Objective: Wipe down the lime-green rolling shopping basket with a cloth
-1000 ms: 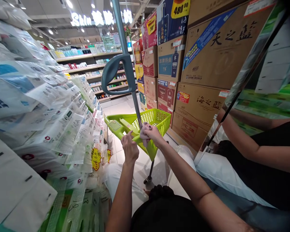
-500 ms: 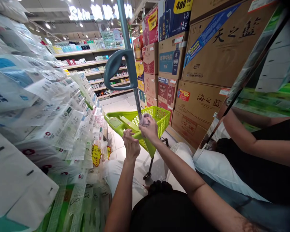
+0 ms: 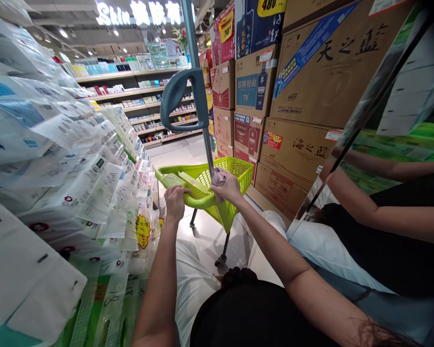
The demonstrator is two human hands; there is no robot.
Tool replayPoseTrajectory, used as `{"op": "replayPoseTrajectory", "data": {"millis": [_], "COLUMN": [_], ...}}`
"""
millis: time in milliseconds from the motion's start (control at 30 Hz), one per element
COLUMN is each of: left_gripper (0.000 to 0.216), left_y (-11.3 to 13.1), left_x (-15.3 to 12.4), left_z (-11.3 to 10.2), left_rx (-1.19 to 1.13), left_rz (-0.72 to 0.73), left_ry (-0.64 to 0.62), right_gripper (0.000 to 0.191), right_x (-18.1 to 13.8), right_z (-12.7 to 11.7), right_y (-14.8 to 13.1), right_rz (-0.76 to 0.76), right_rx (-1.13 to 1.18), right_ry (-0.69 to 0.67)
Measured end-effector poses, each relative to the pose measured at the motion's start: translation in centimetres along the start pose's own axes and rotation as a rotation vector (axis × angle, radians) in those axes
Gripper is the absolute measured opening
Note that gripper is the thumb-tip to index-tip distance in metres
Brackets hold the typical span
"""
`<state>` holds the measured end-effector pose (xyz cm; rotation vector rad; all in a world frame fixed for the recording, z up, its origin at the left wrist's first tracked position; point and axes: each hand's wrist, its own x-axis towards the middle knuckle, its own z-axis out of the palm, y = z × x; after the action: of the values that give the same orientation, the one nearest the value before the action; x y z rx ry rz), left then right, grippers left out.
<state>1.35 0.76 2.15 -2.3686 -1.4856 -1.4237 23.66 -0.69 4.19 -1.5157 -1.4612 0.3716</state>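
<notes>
A lime-green shopping basket cart stands in front of me, with a grey upright pole and a grey loop handle above it. My left hand curls its fingers over the near left rim, beside a small rectangular panel. In my right hand is a crumpled greyish-pink cloth, pressed at the near rim by the foot of the pole. The palm side of both hands is hidden.
Plastic-wrapped tissue packs are piled high on my left. Stacked cartons line the right, with a mirror-like panel nearer me. Behind the cart are tiled floor and stocked shelves.
My left hand has moved left along the rim and now grips it, its fingers having been loosely raised before. My right hand with the cloth has shifted slightly right.
</notes>
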Motion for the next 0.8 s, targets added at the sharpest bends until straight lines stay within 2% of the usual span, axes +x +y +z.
{"op": "replayPoseTrajectory", "data": {"millis": [67, 133, 233, 333, 400, 500, 600, 700, 800], "left_gripper": [0.078, 0.076, 0.071, 0.066, 0.063, 0.062, 0.061, 0.057, 0.051], "left_y": [-0.9, -0.9, 0.2, 1.4, 2.0, 2.7, 3.3, 4.2, 5.2], "left_x": [0.6, 0.6, 0.0, -0.4, -0.6, -0.7, -0.8, -0.9, -1.2], "left_z": [0.3, 1.2, 2.8, 3.7, 4.1, 4.8, 5.3, 5.8, 6.4], "left_rx": [-0.047, -0.015, 0.037, 0.063, 0.078, 0.085, 0.079, 0.096, 0.12], "left_rz": [0.024, 0.023, 0.021, 0.027, 0.02, 0.008, 0.008, 0.01, -0.005], "left_ry": [-0.023, 0.031, 0.134, 0.173, 0.18, 0.175, 0.164, 0.158, 0.149], "right_gripper": [0.038, 0.038, 0.047, 0.054, 0.055, 0.054, 0.049, 0.049, 0.046], "right_x": [-0.2, -1.3, -3.8, -6.7, -8.0, -8.2, -6.6, -5.3, -5.8], "right_z": [0.4, 1.1, 2.6, 3.8, 3.8, 2.4, 0.0, -2.0, -2.9], "right_y": [1.7, 3.4, 5.1, 4.9, 4.1, 2.8, 2.1, 1.4, 0.6], "right_rz": [0.013, 0.022, 0.004, -0.035, -0.087, -0.143, -0.158, -0.127, -0.092], "right_rx": [0.059, 0.113, 0.087, -0.025, -0.105, -0.24, -0.393, -0.52, -0.544], "right_ry": [-0.055, -0.091, -0.012, 0.102, 0.107, 0.038, -0.053, -0.093, -0.102]}}
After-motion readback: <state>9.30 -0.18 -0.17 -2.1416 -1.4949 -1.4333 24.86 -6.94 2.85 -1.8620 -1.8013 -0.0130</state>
